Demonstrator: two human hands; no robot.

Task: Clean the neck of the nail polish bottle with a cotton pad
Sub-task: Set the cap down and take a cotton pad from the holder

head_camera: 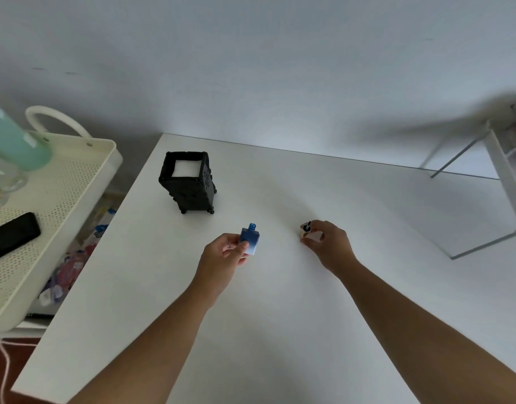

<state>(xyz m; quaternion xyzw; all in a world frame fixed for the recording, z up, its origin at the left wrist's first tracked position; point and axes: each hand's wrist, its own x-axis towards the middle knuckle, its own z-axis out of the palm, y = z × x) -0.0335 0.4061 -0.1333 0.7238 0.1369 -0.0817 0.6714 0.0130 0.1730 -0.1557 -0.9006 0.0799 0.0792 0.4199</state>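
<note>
A small square nail polish bottle [250, 239], blue fading to white at the base, stands uncapped on the white table [280, 330], its threaded blue neck bare. My left hand [223, 259] grips its body from the left. My right hand [328, 244] holds the pale cap [307, 233] with its dark brush pointing up, down at the table surface to the right of the bottle. A black ornate holder [189, 185] with white cotton pads [187, 168] inside stands behind the bottle, towards the back left.
A cream perforated cart tray [55, 205] sits left of the table with a black phone [11, 236] and a mint bottle [16, 141]. A white wire-frame rack [501, 176] stands at the right. The wall lies just behind the table.
</note>
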